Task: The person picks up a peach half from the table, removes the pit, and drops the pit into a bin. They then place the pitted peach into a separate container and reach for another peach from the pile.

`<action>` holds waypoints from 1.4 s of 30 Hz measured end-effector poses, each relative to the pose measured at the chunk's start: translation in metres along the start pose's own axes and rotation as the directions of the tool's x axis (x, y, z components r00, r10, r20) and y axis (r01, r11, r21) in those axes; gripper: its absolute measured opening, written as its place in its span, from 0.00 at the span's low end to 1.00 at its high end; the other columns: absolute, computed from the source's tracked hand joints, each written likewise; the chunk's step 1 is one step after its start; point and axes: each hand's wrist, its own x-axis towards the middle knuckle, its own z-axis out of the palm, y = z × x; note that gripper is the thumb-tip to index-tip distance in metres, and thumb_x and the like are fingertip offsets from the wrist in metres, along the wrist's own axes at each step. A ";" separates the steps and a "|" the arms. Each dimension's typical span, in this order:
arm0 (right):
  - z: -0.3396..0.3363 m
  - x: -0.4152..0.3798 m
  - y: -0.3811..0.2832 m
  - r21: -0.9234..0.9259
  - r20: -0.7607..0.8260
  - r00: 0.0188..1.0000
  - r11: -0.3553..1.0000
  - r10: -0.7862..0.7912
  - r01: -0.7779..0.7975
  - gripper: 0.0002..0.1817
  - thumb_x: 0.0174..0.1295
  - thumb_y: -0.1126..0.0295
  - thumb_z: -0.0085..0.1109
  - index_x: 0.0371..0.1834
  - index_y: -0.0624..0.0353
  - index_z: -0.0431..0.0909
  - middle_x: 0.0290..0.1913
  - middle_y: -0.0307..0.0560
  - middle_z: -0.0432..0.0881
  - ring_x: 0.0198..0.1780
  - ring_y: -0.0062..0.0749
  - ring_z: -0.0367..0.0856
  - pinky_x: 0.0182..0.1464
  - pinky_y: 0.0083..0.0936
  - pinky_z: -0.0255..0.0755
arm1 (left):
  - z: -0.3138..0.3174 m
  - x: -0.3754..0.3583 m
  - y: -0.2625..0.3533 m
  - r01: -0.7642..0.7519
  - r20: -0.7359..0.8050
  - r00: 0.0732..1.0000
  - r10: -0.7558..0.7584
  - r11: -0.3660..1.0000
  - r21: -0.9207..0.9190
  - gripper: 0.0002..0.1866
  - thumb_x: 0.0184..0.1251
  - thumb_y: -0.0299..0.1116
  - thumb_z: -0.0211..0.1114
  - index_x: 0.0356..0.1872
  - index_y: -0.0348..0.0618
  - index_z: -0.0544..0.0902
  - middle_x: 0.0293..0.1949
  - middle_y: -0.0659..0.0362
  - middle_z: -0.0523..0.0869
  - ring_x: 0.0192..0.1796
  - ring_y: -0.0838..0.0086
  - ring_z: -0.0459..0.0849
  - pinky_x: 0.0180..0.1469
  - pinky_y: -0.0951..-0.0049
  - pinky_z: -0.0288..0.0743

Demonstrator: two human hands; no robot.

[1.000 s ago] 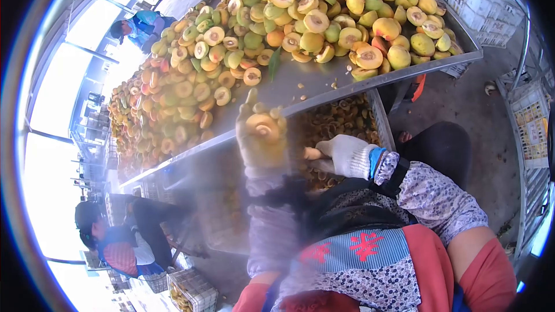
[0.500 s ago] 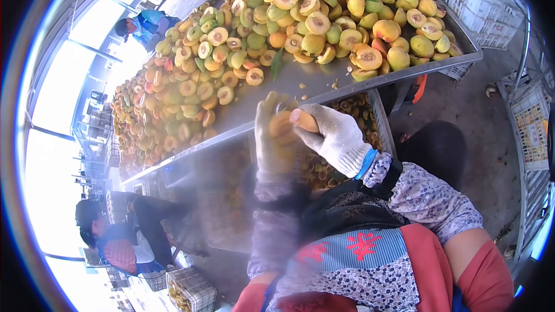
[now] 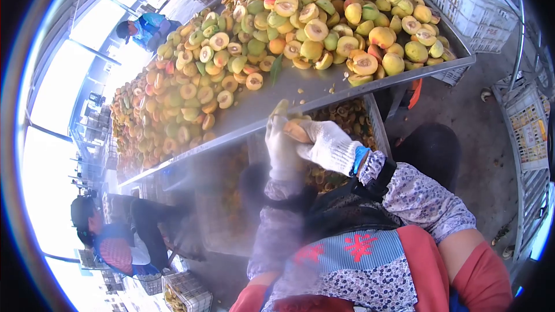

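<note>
My left hand [image 3: 281, 149], in a pale work glove, is raised in front of the table edge with its fingers curled. At its fingertips shows a yellow-green piece of peach [image 3: 281, 107], partly hidden and blurred. Against it is my right hand [image 3: 330, 145], in a white knitted glove with a blue band at the wrist. It closes round a short orange-brown wooden handle [image 3: 298, 130]; the tool's working end cannot be made out. Beyond both hands, halved yellow peaches [image 3: 254, 52] with reddish hollows are heaped on the metal table [image 3: 312, 89].
A crate of peach scraps [image 3: 378, 124] stands below the table edge. White plastic crates [image 3: 462, 8] are stacked behind the right end, more [image 3: 529, 127] at far right. One person [image 3: 147, 29] works across the table; another [image 3: 113, 240] sits at left near a crate [image 3: 188, 292].
My left hand has slowed from a blur and turned, its fingers now closer to my right hand. The right hand and handle have dropped slightly. The view has shifted a little.
</note>
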 end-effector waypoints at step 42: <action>-0.044 0.020 0.018 -0.318 -0.249 0.968 0.945 -0.002 -0.080 0.12 0.66 0.60 0.61 0.40 0.57 0.79 0.32 0.57 0.83 0.37 0.58 0.82 0.40 0.45 0.75 | 0.019 0.085 0.043 0.159 -0.012 0.986 -0.164 0.929 0.335 0.23 0.76 0.56 0.54 0.49 0.45 0.83 0.33 0.64 0.84 0.28 0.83 0.81 0.28 0.83 0.72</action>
